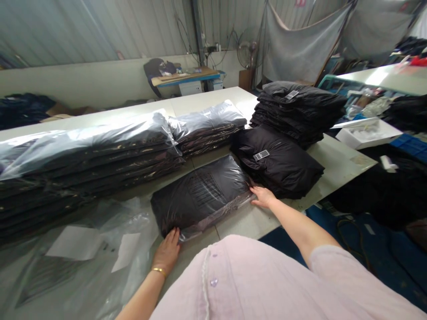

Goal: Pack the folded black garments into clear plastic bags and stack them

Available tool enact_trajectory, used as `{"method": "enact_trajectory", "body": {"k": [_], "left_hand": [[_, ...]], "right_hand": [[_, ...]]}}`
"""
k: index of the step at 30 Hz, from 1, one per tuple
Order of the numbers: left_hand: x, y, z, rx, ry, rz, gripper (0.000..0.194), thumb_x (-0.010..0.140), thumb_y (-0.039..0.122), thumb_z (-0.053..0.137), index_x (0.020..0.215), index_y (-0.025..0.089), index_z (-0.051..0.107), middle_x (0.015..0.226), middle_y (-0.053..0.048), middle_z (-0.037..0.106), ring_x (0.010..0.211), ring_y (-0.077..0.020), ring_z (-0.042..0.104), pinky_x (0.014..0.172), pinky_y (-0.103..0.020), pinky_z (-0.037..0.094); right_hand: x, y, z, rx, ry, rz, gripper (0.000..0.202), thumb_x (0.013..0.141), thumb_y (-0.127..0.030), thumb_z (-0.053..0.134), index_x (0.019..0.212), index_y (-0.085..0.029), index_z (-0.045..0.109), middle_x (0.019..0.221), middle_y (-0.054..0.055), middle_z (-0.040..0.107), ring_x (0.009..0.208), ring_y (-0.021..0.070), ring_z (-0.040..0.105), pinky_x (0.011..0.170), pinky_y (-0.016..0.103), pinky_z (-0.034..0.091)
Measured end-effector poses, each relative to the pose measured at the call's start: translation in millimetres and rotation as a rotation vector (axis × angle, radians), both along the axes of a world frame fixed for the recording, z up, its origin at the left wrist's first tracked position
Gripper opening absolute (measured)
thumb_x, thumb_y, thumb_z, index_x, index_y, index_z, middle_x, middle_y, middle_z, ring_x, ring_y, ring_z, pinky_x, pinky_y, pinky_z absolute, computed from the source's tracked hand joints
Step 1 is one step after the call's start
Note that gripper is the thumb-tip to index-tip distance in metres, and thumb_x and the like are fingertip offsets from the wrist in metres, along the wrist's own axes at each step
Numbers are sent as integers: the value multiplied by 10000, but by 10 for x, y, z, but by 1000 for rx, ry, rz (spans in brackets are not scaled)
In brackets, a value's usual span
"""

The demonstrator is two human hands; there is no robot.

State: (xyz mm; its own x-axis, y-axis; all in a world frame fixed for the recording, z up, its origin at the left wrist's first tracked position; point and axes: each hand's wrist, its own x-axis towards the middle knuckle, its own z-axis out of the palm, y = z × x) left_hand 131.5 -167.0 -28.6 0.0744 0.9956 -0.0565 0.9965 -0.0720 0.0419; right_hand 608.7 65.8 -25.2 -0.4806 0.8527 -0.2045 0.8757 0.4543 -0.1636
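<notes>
A black folded garment in a clear plastic bag (203,191) lies flat on the white table (263,220) in front of me. At its near left corner rests my left hand (168,251), fingers extended over the plastic edge. My right hand (263,196) touches the bag's near right corner, its fingers spread and partly on the plastic. Just beyond that corner is an unbagged black folded garment (280,160) with a white tag. Behind it rises a pile of black garments (296,109), also tagged.
Stacks of bagged garments (83,155) (210,124) line the table's far left side. Loose clear bags (100,284) with white paper pieces (75,242) lie at the near left. A white open box (367,133) stands at the right, above blue flooring and dark piles.
</notes>
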Motion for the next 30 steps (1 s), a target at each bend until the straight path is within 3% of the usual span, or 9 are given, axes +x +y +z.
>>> {"method": "enact_trajectory", "body": {"k": [3,8,13,16,19,24,27,30], "left_hand": [[21,85,230,-27,-71,30,516,872,238,334,1318,178,586,1348,-53,595,1223,-223,573,1036,-336,469],[-41,281,774,30,-153,202,456,932,394,342,1279,299,621,1245,3,669,1055,-220,668,860,-316,543],[-141,536,1262,139,-200,239,408,925,420,392,1206,317,670,1151,-5,713,987,-217,674,793,-305,528],[-181,682,1543,372,-216,213,393,927,407,408,1166,277,691,1226,-31,667,1063,-211,625,829,-300,498],[-219,817,1821,628,-192,274,387,930,432,418,1061,241,727,1183,-63,655,1066,-222,580,880,-315,453],[-265,953,2200,761,-195,384,396,940,458,406,994,210,710,937,-70,674,946,-221,558,854,-311,410],[-259,1005,2319,784,-195,427,392,939,463,405,950,194,690,940,-79,668,953,-225,549,862,-314,394],[-261,1112,2309,720,-187,487,401,933,489,402,942,195,675,944,-73,661,960,-229,544,849,-315,393]], "right_hand": [[-82,-68,0,45,-22,-39,765,829,-466,585,1474,-115,371,1496,170,396,1383,277,363,1121,388,283],[-201,-170,6,209,-62,-93,680,843,-298,569,1478,-153,373,1550,144,303,1404,283,320,1115,397,256],[-243,-74,166,329,50,-82,423,925,-198,421,1310,-242,593,1436,56,505,1332,244,433,1056,373,323],[-299,75,443,470,200,-138,360,938,-208,410,1189,-239,666,1344,42,595,1286,219,480,1034,357,336],[-381,218,852,626,353,-184,341,966,-254,380,1132,-211,675,1245,73,653,1198,211,533,998,347,339],[-463,331,1556,839,465,-300,345,986,-308,339,1024,-183,658,981,90,684,934,225,561,891,346,339],[-460,379,1821,921,447,-362,354,988,-328,319,1003,-178,639,918,96,663,879,234,537,865,356,324],[-472,476,1899,896,401,-351,368,982,-351,319,1031,-175,638,907,106,654,895,249,531,888,375,316]]}}
